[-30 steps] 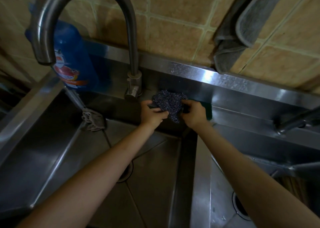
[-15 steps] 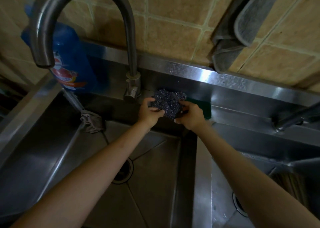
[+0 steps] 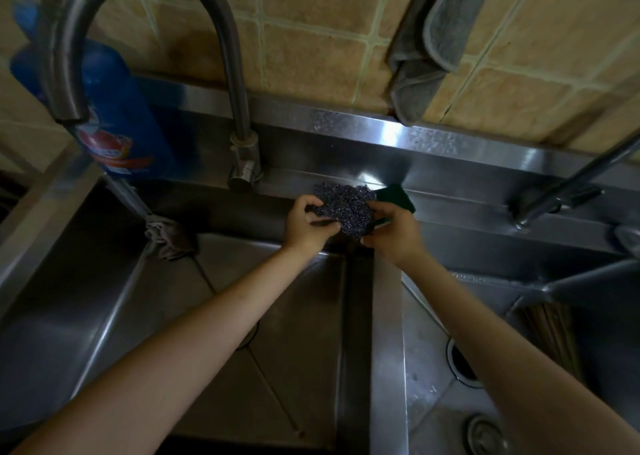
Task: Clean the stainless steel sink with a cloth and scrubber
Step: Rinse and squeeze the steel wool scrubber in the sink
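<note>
You held the scrubber point(image 3: 346, 208) over the sink point(image 3: 277, 316), left hand point(image 3: 306, 224) and right hand point(image 3: 393, 234) fingers clamped on it. That loose pinch risked dropping it; the wire could prick you.

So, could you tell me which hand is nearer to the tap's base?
Left. The left hand is just below and right of the tap base; the right hand is farther right.
</note>
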Action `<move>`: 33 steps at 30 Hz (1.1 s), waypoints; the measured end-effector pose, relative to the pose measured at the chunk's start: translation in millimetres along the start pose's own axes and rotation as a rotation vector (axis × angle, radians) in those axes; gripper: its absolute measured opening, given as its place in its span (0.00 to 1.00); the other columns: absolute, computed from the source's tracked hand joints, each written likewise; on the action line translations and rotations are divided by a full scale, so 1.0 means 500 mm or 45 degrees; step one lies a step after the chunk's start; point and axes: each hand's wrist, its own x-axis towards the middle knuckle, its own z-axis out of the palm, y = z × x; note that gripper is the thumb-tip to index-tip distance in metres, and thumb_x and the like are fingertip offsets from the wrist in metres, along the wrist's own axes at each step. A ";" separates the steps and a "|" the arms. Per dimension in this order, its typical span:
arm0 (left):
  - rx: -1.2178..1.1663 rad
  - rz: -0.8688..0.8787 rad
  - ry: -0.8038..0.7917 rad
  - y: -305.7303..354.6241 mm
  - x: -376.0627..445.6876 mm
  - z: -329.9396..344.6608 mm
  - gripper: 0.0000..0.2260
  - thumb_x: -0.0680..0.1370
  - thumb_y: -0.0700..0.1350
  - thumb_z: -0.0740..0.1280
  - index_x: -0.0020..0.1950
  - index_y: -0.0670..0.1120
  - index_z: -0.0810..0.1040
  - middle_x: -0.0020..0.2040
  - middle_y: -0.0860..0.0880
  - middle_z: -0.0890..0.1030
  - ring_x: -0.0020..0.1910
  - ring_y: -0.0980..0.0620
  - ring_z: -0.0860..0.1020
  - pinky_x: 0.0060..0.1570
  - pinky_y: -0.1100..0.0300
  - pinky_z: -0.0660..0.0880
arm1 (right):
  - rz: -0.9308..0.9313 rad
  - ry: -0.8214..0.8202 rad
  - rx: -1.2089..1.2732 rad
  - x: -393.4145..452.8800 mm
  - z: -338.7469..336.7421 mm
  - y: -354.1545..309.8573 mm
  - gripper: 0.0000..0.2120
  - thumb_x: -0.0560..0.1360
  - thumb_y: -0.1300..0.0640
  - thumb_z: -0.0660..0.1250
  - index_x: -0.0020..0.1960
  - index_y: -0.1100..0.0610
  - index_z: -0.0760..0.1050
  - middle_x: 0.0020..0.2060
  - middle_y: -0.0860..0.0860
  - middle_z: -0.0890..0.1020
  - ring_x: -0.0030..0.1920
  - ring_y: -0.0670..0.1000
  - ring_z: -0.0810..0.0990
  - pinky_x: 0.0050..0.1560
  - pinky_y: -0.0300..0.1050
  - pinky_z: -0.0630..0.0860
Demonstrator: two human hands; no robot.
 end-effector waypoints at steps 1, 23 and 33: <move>-0.010 0.006 -0.018 -0.002 -0.007 0.009 0.20 0.69 0.26 0.69 0.45 0.49 0.67 0.48 0.41 0.77 0.47 0.49 0.78 0.37 0.69 0.77 | 0.010 0.017 -0.026 -0.009 -0.006 0.008 0.31 0.62 0.71 0.74 0.64 0.62 0.72 0.51 0.53 0.77 0.52 0.50 0.76 0.60 0.51 0.75; 0.028 0.031 -0.156 -0.062 -0.116 0.085 0.21 0.69 0.28 0.71 0.43 0.50 0.67 0.49 0.43 0.77 0.47 0.50 0.78 0.39 0.70 0.75 | 0.130 0.118 -0.219 -0.143 -0.075 0.070 0.27 0.64 0.68 0.75 0.62 0.58 0.76 0.55 0.55 0.80 0.47 0.54 0.81 0.53 0.46 0.76; 0.104 -0.022 -0.026 -0.066 -0.053 0.073 0.18 0.69 0.29 0.71 0.50 0.44 0.67 0.51 0.42 0.79 0.47 0.50 0.78 0.36 0.72 0.75 | 0.101 0.143 -0.208 -0.064 -0.044 0.062 0.23 0.65 0.67 0.74 0.60 0.60 0.77 0.56 0.55 0.81 0.54 0.57 0.80 0.62 0.50 0.72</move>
